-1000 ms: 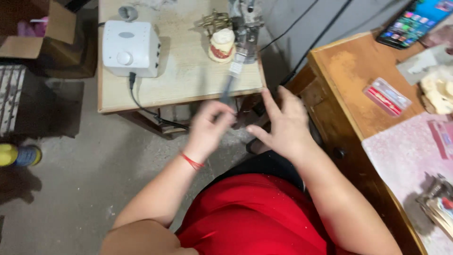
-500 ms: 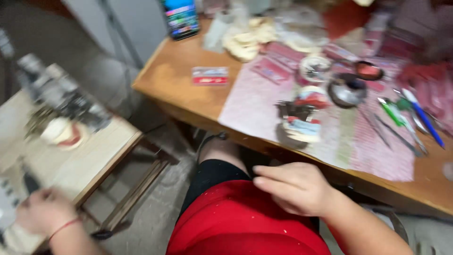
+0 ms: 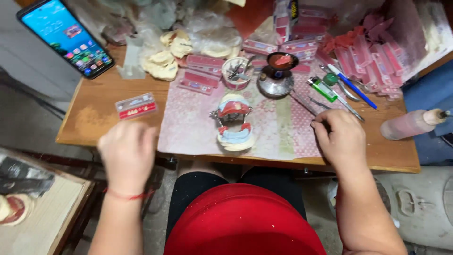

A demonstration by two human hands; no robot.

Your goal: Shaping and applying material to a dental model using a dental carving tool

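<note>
My left hand [image 3: 126,156] hovers blurred at the near left edge of the wooden table [image 3: 99,118], fingers curled, nothing visible in it. My right hand [image 3: 340,137] rests on the patterned pink mat [image 3: 188,123], fingers bent over the end of a thin metal tool [image 3: 306,105]. Between the hands stands a dental model on a metal articulator [image 3: 233,122], with red wax and pale plaster. A small flat pack of teeth [image 3: 136,106] lies just beyond my left hand.
A lit phone [image 3: 66,38] leans at the far left. Plaster casts [image 3: 165,59], pink trays [image 3: 205,75], a tool cup [image 3: 237,73], a metal bowl with red wax [image 3: 278,75], pens [image 3: 351,85] and a bottle [image 3: 410,123] crowd the table. A low side table [image 3: 42,217] stands at left.
The view has swung from the side table to the workbench. My left hand came up from the side table to the bench edge, and my right hand moved from my lap onto the mat.
</note>
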